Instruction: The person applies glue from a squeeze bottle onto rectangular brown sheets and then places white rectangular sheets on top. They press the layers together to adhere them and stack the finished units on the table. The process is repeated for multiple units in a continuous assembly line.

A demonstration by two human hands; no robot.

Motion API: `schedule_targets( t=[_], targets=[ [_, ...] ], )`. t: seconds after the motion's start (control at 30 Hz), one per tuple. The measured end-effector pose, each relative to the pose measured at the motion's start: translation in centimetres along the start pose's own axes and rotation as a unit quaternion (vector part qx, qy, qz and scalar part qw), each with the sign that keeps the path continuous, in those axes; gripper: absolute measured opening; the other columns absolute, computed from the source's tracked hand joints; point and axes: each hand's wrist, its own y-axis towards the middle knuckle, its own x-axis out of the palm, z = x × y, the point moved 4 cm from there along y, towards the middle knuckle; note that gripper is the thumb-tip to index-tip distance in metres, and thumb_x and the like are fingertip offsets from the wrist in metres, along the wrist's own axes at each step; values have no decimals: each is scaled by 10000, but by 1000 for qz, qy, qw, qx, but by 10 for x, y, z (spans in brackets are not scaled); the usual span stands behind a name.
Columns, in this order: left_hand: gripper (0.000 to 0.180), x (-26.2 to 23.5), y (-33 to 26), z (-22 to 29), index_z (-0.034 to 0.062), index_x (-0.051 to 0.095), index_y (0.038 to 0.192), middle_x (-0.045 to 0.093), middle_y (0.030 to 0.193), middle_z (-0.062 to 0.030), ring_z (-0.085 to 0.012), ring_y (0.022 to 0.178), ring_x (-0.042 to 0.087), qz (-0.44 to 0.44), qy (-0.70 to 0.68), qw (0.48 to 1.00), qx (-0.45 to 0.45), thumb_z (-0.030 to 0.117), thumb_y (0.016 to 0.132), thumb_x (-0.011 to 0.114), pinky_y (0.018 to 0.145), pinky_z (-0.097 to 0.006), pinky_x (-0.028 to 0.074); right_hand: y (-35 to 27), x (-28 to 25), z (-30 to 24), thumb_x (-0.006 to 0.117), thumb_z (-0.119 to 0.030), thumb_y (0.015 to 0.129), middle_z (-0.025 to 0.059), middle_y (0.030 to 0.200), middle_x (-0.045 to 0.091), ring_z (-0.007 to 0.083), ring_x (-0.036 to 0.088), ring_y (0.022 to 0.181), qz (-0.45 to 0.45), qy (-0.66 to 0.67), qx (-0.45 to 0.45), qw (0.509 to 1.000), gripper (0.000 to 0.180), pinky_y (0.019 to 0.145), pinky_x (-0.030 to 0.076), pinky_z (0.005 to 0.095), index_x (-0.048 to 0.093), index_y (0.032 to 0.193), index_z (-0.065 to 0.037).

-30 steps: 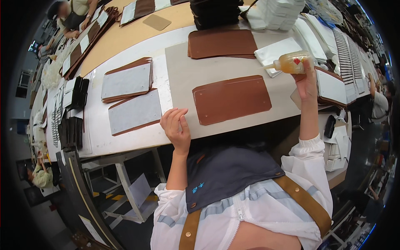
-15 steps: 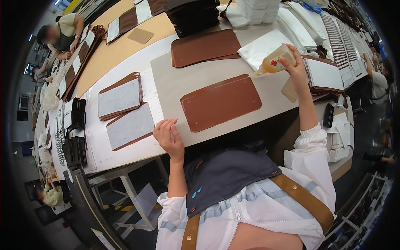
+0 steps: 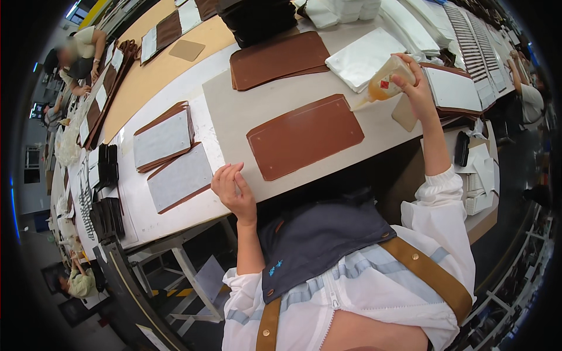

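Tilting squeeze bottle point(image 3: 391, 77), nozzle toward leather panel point(image 3: 305, 136) at nine o'clock; my right hand point(image 3: 417, 88) wraps it, left hand point(image 3: 233, 188) loosely curled, empty, at the surface point(image 3: 246, 111) edge.

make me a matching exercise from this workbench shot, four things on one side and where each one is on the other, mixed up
Things:
1. squeeze bottle
2. brown leather panel
3. left hand
4. white sheet

Places:
A. flat on the grey board in front of the person
B. at the table's near edge, left of the panel, holding nothing
C. tilted in the right hand, nozzle toward the panel's right end
D. farther back on the table, behind the bottle

Pairs: 1-C, 2-A, 3-B, 4-D
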Motion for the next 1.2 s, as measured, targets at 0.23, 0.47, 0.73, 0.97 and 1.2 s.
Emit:
schedule_targets(
  t=[0.23,0.47,0.73,0.97,1.2],
  targets=[
    [167,1,-1,-1,42,727,979,722,984,-62,-274,1071,628,3,3,1000,4,54,961,561,1006,-400,408,-16,-5,-7,818,-270,863,21,1191,617,122,583,1111,-12,-23,-2,1000,607,967,476,277,547,1379,-99],
    [164,1,0,0,46,727,976,724,985,-59,-275,1069,629,2,-2,1000,5,55,961,563,1006,-400,408,-42,-11,-15,795,-276,878,21,1186,611,124,580,1114,-13,-48,4,999,581,966,480,283,551,1370,-87],
    [186,0,0,1,34,728,1005,721,1011,-73,-282,1083,625,-9,16,1000,15,72,991,547,999,-405,436,-100,-33,-12,714,-250,952,65,1256,623,162,602,1190,131,291,81,944,564,974,532,345,494,1423,-32],
    [168,1,-3,-2,46,733,987,727,1000,-58,-272,1094,620,6,2,1000,7,68,975,567,1008,-400,410,-171,-4,-1,699,-142,941,79,1228,574,145,586,1128,274,89,-18,957,503,983,489,304,458,1362,-9],
    [170,1,-3,-4,46,734,998,728,1007,-56,-270,1101,616,1,-3,1000,11,71,982,567,1007,-399,411,-203,30,4,765,-125,861,84,1241,466,178,485,1177,335,-93,-40,937,620,1050,402,319,404,1351,-8]
  ],
)
